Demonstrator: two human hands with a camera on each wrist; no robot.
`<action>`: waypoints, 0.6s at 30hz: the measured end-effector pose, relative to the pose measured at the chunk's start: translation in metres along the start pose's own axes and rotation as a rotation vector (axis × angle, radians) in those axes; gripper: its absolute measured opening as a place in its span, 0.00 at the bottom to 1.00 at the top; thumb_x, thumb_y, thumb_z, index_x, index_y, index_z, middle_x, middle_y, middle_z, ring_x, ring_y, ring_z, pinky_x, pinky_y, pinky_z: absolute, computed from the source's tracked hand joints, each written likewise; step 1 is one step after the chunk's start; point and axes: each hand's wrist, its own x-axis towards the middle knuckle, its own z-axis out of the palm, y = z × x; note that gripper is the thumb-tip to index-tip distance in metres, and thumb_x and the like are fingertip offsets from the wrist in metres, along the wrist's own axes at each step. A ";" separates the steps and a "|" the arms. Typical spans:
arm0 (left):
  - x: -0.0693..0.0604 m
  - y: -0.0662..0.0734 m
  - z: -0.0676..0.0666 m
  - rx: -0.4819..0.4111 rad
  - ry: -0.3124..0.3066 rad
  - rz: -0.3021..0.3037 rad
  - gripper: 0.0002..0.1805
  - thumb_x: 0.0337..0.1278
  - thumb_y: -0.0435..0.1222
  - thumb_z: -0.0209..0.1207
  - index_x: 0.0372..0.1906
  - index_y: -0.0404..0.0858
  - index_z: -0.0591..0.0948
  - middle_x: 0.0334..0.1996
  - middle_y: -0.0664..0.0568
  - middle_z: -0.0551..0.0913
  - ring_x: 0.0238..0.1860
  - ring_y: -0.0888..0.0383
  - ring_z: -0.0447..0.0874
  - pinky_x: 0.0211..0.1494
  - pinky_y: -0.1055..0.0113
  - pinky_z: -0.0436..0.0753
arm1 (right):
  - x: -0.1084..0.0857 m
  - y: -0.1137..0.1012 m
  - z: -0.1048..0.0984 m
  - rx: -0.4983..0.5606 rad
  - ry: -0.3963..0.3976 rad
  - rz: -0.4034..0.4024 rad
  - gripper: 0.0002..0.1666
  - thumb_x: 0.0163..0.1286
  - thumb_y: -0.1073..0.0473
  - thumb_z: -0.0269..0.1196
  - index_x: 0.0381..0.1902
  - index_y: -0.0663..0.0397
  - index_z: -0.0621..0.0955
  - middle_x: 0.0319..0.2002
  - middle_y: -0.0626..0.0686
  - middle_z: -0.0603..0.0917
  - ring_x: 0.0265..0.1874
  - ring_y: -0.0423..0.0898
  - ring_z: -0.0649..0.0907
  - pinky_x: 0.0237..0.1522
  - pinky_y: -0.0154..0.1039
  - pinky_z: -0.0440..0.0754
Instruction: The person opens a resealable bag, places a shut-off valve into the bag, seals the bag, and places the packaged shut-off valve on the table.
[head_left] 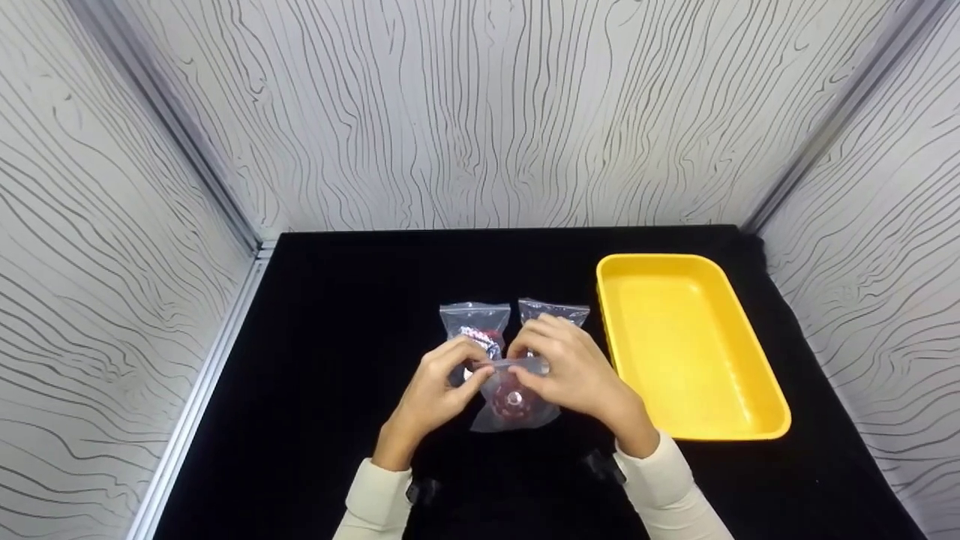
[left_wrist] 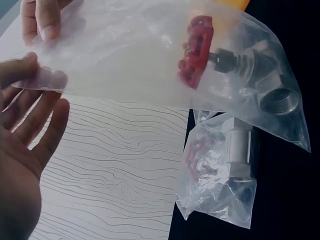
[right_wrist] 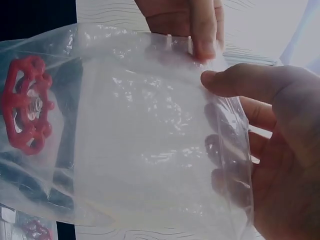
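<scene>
A clear zip bag point(head_left: 491, 421) is held up by its top edge between both hands. Inside it, toward the bottom, lies a metal valve point(left_wrist: 272, 75) with a red handwheel point(right_wrist: 42, 122). My left hand point(head_left: 433, 390) pinches the top edge near its left end, thumb on the near side. My right hand point(head_left: 577, 371) pinches the same edge farther right, thumb in front and fingers behind the plastic. The two thumbs are close but apart. Whether the zip is sealed cannot be told.
Behind the hands lie two more clear zip bags, the left bag point(head_left: 465, 319) with a red-handled valve and the right bag point(head_left: 553, 308) partly hidden by my right hand. A yellow tray point(head_left: 675, 337) stands at the right on the black tabletop point(head_left: 337, 315). Patterned panels point(head_left: 495, 112) surround the table.
</scene>
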 end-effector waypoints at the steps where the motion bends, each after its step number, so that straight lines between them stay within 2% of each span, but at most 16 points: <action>1: 0.000 0.000 0.001 0.008 -0.005 -0.008 0.04 0.68 0.32 0.69 0.42 0.39 0.86 0.40 0.53 0.86 0.39 0.59 0.84 0.45 0.70 0.86 | 0.000 0.000 0.000 -0.001 0.002 -0.002 0.11 0.57 0.61 0.78 0.33 0.46 0.85 0.33 0.42 0.85 0.34 0.42 0.78 0.38 0.38 0.78; 5: 0.001 0.001 0.005 0.028 -0.021 -0.004 0.05 0.68 0.32 0.69 0.44 0.40 0.86 0.42 0.53 0.87 0.43 0.59 0.86 0.50 0.69 0.87 | -0.001 0.001 0.000 0.015 -0.006 -0.020 0.10 0.59 0.61 0.78 0.32 0.46 0.85 0.33 0.42 0.85 0.34 0.42 0.78 0.39 0.38 0.78; 13: 0.004 0.003 0.008 0.002 0.006 0.022 0.04 0.68 0.28 0.68 0.40 0.40 0.86 0.38 0.53 0.87 0.38 0.58 0.85 0.45 0.68 0.86 | -0.002 0.001 -0.003 0.021 -0.025 0.020 0.04 0.64 0.59 0.74 0.34 0.46 0.87 0.34 0.42 0.86 0.34 0.42 0.78 0.39 0.38 0.79; 18: 0.004 0.003 0.009 -0.017 -0.012 0.010 0.04 0.67 0.28 0.68 0.40 0.40 0.86 0.39 0.53 0.87 0.40 0.58 0.85 0.45 0.63 0.87 | -0.003 0.002 -0.003 0.031 -0.019 0.025 0.07 0.62 0.61 0.75 0.34 0.46 0.86 0.34 0.42 0.86 0.34 0.42 0.78 0.39 0.38 0.80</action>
